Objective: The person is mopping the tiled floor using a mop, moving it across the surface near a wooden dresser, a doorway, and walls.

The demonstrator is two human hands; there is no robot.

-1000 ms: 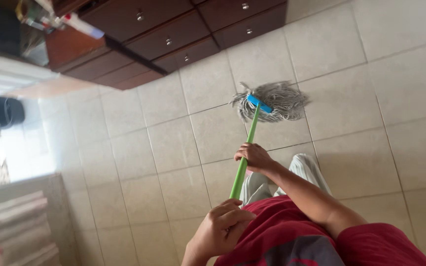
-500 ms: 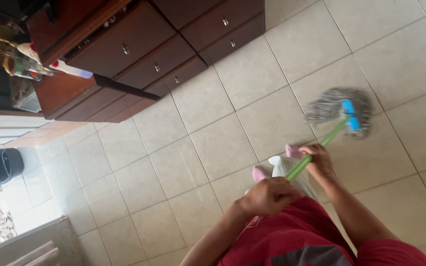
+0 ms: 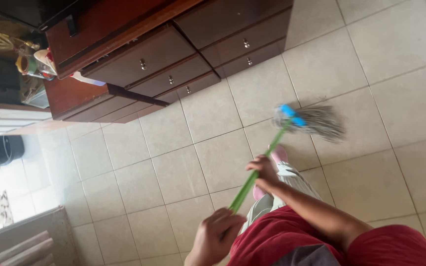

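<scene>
A mop with a green handle [image 3: 255,174], a blue clamp and a grey string head [image 3: 314,121] lies on the beige tiled floor [image 3: 183,167]. My left hand [image 3: 218,234] grips the top end of the handle near my red shirt. My right hand [image 3: 264,173] is closed around the handle farther down. The string head trails to the right of the clamp and is blurred. A pink slipper [image 3: 278,154] shows just past my right hand.
A dark wooden chest of drawers [image 3: 173,59] with small metal knobs stands at the top, with cups and clutter on its left end. A dark round bin [image 3: 7,149] sits at the far left. A bench or step edge [image 3: 20,241] is at the bottom left.
The mop head has swung from the right back toward the left and up the floor. Both hands stay on the handle, and the view has shifted slightly.
</scene>
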